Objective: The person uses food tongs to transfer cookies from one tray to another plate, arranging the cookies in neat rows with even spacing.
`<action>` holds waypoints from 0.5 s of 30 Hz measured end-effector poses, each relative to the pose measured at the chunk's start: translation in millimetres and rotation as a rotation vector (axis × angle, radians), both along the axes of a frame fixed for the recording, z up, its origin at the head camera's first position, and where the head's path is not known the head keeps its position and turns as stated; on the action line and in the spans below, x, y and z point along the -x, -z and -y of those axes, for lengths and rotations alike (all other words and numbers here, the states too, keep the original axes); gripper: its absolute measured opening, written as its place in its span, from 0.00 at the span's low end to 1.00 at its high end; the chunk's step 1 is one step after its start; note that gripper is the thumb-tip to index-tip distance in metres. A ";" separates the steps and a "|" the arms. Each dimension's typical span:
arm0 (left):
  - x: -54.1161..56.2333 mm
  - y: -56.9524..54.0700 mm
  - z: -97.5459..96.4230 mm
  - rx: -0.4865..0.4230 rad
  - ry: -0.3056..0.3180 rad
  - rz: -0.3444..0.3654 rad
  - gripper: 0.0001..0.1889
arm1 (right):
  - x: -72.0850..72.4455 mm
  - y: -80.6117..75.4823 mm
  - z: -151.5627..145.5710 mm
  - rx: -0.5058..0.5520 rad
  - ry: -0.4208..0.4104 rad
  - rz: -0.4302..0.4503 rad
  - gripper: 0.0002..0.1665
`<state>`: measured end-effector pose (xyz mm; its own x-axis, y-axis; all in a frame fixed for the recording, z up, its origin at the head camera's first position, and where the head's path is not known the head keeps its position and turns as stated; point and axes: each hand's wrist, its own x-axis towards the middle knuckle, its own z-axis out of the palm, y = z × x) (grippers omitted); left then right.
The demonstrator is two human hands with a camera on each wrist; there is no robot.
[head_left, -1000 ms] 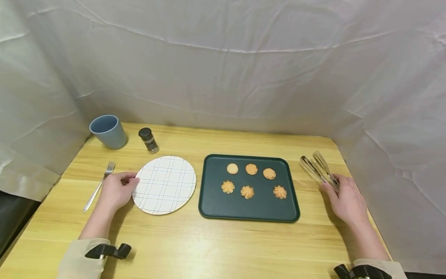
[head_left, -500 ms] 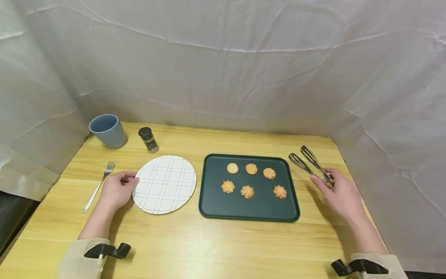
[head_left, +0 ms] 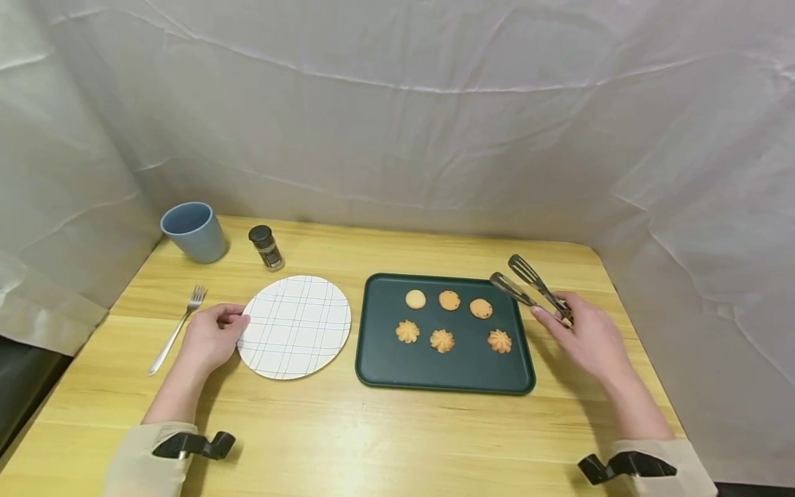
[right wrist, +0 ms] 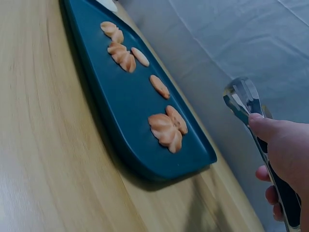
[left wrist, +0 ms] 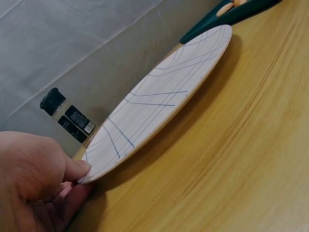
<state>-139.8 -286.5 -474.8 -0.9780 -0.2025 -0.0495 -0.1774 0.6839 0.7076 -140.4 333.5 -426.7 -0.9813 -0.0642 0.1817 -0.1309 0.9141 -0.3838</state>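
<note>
My left hand [head_left: 214, 336] pinches the left rim of a round white plate [head_left: 295, 328] with a blue line grid, thumb on top and fingers beneath. In the left wrist view that plate [left wrist: 154, 101] has a shadow under its edge. Metal tongs [head_left: 534, 283] are gripped in my right hand [head_left: 586, 338], their two slotted arms spread apart and overlapping the far right corner of a dark green tray [head_left: 447, 373]. On the tray lie several cookies: plain round ones along the back, such as a round cookie [head_left: 450, 299], and swirled ones in front, such as a swirled cookie [head_left: 442, 340].
A blue-grey cup [head_left: 195, 233] stands at the back left, with a black-capped spice jar [head_left: 267, 248] to its right. Left of my left hand lies a fork [head_left: 178, 330]. A pale cloth [head_left: 397, 124] hangs behind the wooden table [head_left: 348, 442] and along its sides.
The right hand has moved left with the tongs, from the table's right side to the tray's far right corner. My left hand and the plate have stayed put.
</note>
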 end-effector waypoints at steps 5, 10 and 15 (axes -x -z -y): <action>-0.7 -1.1 -0.6 -0.011 -0.006 0.023 0.19 | 4.5 -0.2 11.1 -0.020 -0.038 0.022 0.40; -1.1 -2.5 -1.7 -0.016 -0.008 0.025 0.19 | 10.1 3.1 21.5 -0.051 -0.084 0.035 0.40; -1.4 -2.5 -2.0 -0.017 -0.003 0.023 0.19 | 15.6 6.2 30.3 -0.080 -0.125 0.082 0.42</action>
<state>-138.4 -284.6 -472.2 -0.9759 -0.2046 -0.0755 -0.1960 0.6713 0.7148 -155.9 303.2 -432.9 -0.9759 -0.1982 0.0909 -0.2172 0.9207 -0.3242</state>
